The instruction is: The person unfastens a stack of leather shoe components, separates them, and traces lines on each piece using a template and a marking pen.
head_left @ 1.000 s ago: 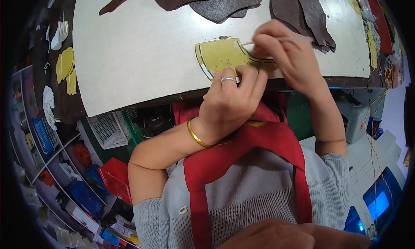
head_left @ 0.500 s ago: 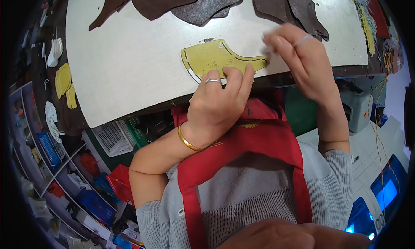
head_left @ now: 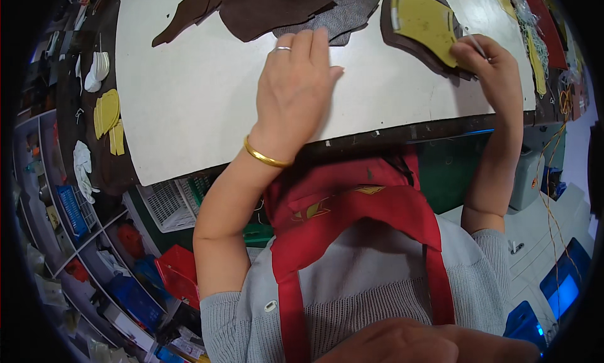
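My right hand (head_left: 497, 70) is closed on the narrow end of a yellow pattern piece (head_left: 423, 23) with dark marks along its edges. A thin silvery, pen-like stick (head_left: 476, 43) also sits in that hand. The pattern piece is held over a stack of dark brown leather pieces (head_left: 397, 42) at the right of the white board (head_left: 201, 105). With fingers stretched out, my left hand (head_left: 290, 92) reaches across the board, its fingertips at the near edge of a grey leather piece (head_left: 349, 20). Beside that lie more brown leather pieces (head_left: 267, 13).
Yellow pieces (head_left: 107, 114), a white bundle (head_left: 97, 70) and a white glove-like cloth (head_left: 83, 168) lie left of the board. Below the table edge are a white basket (head_left: 167, 205) and cluttered shelves (head_left: 91, 243). Orange cords (head_left: 547, 205) hang at the right.
The pattern piece has gone from the board's near edge, under my left hand, up into my right hand at the far right. My left hand has moved forward to the leather.
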`<state>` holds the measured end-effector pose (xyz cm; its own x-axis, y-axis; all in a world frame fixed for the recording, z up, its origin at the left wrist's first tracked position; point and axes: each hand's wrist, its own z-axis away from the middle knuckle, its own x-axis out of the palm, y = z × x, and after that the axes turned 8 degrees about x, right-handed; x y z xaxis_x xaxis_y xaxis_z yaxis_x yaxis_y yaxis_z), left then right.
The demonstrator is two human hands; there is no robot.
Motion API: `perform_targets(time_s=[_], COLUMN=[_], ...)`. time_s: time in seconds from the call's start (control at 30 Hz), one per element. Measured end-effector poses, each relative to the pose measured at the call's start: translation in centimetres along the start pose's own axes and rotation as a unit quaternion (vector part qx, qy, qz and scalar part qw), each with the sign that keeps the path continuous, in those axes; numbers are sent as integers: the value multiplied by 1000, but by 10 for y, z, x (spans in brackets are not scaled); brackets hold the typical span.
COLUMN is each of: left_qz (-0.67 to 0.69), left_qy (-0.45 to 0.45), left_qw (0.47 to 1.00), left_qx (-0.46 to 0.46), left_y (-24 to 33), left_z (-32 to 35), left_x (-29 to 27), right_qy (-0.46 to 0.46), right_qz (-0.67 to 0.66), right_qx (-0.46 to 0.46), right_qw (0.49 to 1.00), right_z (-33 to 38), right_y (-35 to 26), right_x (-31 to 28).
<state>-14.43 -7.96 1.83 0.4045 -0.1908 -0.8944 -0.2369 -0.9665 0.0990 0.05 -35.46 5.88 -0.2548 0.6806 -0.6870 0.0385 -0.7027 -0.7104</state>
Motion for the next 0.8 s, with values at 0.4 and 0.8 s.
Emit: perform_targets(time_s=[0.4, 0.8], left_qz=[142, 85], left_qy=[63, 11], left_qw=[988, 996], left_qx=[29, 5], left_y=[22, 34], left_z=[77, 74], left_x=[-20, -25], right_qy=[-216, -206], right_qz=[-65, 50], right_qx=[-187, -208], right_qw=[956, 955], right_z=[34, 41], right_y=[-32, -33], right_x=[70, 83])
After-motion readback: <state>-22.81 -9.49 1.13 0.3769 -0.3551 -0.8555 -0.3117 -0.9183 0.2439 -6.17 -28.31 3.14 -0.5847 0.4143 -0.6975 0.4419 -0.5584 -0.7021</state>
